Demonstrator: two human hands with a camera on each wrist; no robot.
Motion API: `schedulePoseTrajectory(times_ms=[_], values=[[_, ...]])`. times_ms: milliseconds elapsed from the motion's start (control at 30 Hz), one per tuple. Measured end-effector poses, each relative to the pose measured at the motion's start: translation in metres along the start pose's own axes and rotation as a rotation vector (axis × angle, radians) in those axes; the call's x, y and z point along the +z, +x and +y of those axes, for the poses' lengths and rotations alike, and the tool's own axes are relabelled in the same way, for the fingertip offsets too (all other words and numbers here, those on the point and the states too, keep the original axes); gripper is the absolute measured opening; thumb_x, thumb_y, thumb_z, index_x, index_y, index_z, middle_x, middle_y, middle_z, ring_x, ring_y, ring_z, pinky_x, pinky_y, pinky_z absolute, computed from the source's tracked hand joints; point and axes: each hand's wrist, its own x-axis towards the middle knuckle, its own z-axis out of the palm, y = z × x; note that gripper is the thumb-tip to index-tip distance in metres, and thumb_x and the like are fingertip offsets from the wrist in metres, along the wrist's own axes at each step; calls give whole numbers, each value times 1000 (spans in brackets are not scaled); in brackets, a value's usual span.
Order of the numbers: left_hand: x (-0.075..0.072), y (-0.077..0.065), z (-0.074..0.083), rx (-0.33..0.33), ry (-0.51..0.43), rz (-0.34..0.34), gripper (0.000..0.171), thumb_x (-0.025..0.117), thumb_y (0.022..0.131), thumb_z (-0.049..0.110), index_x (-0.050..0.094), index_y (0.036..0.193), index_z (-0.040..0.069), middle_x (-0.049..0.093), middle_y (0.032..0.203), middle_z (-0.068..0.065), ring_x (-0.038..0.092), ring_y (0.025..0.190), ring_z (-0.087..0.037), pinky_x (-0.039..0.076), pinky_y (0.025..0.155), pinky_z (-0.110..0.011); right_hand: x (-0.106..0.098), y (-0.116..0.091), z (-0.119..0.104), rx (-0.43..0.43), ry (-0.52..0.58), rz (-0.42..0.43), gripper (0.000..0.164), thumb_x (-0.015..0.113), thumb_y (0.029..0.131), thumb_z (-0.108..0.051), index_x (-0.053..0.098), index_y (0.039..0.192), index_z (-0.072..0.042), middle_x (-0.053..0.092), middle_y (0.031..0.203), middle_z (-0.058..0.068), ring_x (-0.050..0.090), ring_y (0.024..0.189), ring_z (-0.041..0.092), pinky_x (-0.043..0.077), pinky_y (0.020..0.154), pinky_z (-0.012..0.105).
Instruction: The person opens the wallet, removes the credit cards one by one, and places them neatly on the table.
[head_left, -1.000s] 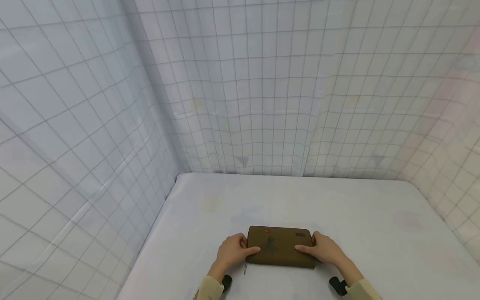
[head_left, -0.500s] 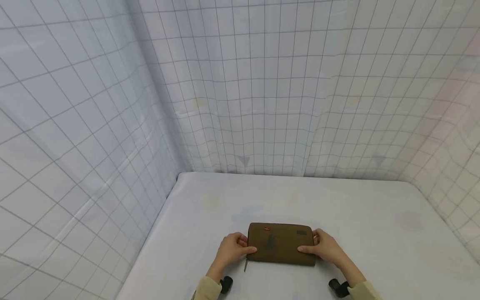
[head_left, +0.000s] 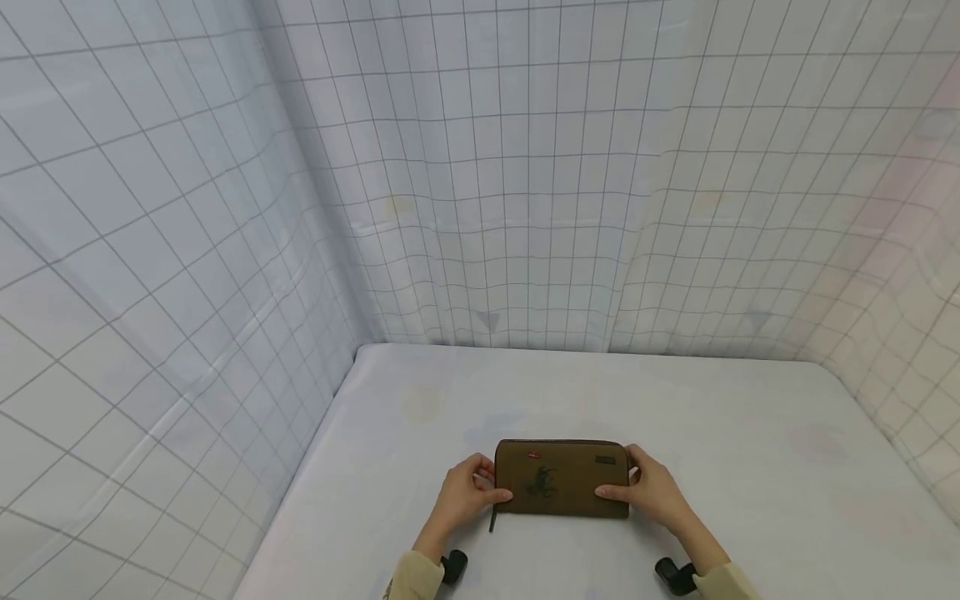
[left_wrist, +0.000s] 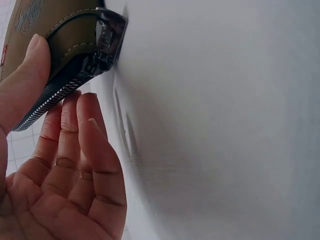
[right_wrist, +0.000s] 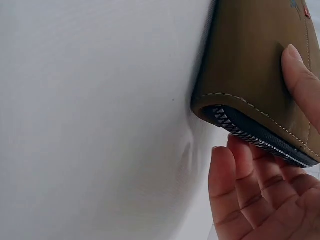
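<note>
A brown zip-around wallet (head_left: 573,479) stands tilted up on its long edge, its front facing me. That front bears a dark printed figure, a small red tag and a dark label. My left hand (head_left: 463,497) grips the left end, thumb on the front and fingers behind; my right hand (head_left: 651,493) grips the right end likewise. In the left wrist view the metal zip (left_wrist: 55,97) runs along the end, with a dark pull (left_wrist: 110,35) at the lower corner. The right wrist view has the zip teeth (right_wrist: 260,142) closed along the other end, fingertips right at them.
White cloth covers the table (head_left: 420,417). Grid-patterned curtains (head_left: 525,208) enclose it at the back and both sides. Dark wrist cameras (head_left: 453,567) sit by the cream sleeves (head_left: 417,577).
The wallet has tipped up from lying flatter, so its front now faces me more and the zipped top edge shows. Both hands keep their hold and have shifted slightly upward.
</note>
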Motion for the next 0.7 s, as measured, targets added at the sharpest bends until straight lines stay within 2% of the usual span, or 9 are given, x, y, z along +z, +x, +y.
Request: schedulePoseTrajectory(times_ms=[400,533,700], values=[[2,4,4,-20,47,27,41,85,71,26,60,98,9,61,86,1,57,67,-10,46,59,-29,0,1,4,-111,-75,80,61,87,66,-33,54,112,-11,57,81,-3,52,72,14,40,57,30],[0,0,6,-65,141,7,41,83,71,36,61,96,12,60,80,5,56,67,-10,45,60,-30,2,-2,5,-118,-85,92,58,87,66,-33,55,110,-13,58,80,-4,53,67,12,41,55,29],[-2,-6,9,-120,286,-64,38,80,73,44,64,89,13,55,70,9,50,61,-10,42,55,-31,3,-5,3,-135,-100,108,55,87,65,-33,58,108,-15,60,80,-4,54,63,10,43,53,27]])
